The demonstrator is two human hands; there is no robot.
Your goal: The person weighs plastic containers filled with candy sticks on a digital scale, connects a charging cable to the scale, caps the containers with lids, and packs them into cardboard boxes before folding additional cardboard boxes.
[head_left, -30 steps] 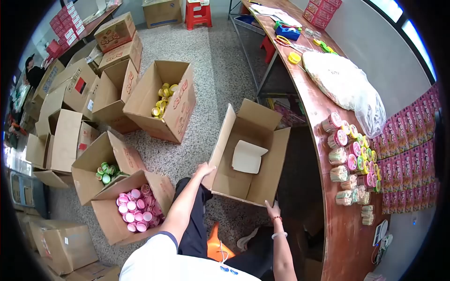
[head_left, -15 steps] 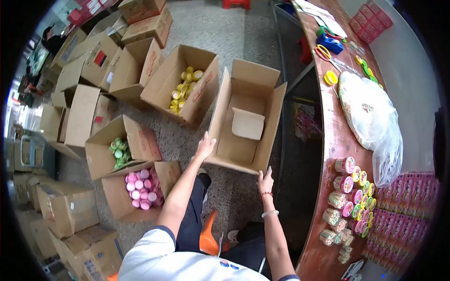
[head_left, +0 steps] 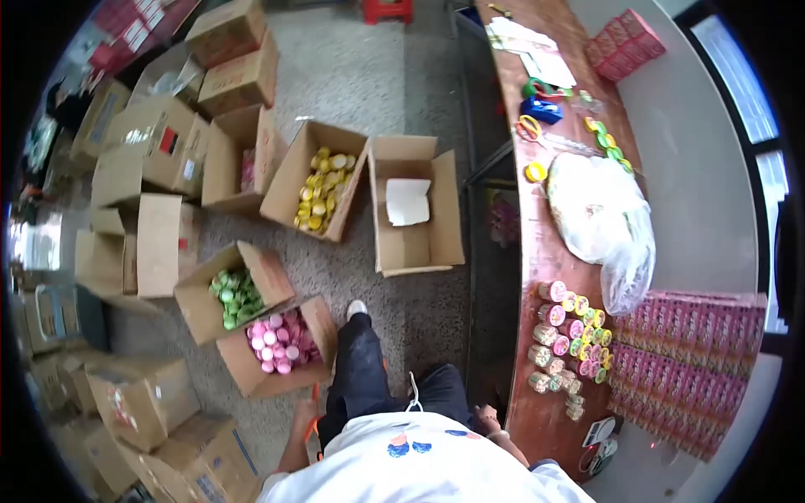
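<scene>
An open cardboard box [head_left: 419, 243] stands on the floor with only a white card [head_left: 407, 201] inside, and neither hand touches it. My left hand [head_left: 300, 417] hangs low by my left hip next to an orange stool edge [head_left: 312, 429]; its fingers are not clear. My right hand [head_left: 486, 415] is at my right hip close to the edge of the wooden table [head_left: 524, 251], mostly hidden by my white shirt. My dark trouser leg and shoe [head_left: 357, 308] point toward the boxes.
Open boxes hold yellow lids [head_left: 323, 189], green lids [head_left: 235, 293] and pink lids [head_left: 277, 339]. Several more cartons crowd the left floor. The table carries several small jars [head_left: 570, 344], pink packs [head_left: 679, 360], a plastic bag [head_left: 599, 210] and scissors [head_left: 530, 127].
Both hands have let go of the open box and drawn back to my hips. The view has risen and pulled away, and the box now stands beside the yellow-lid box.
</scene>
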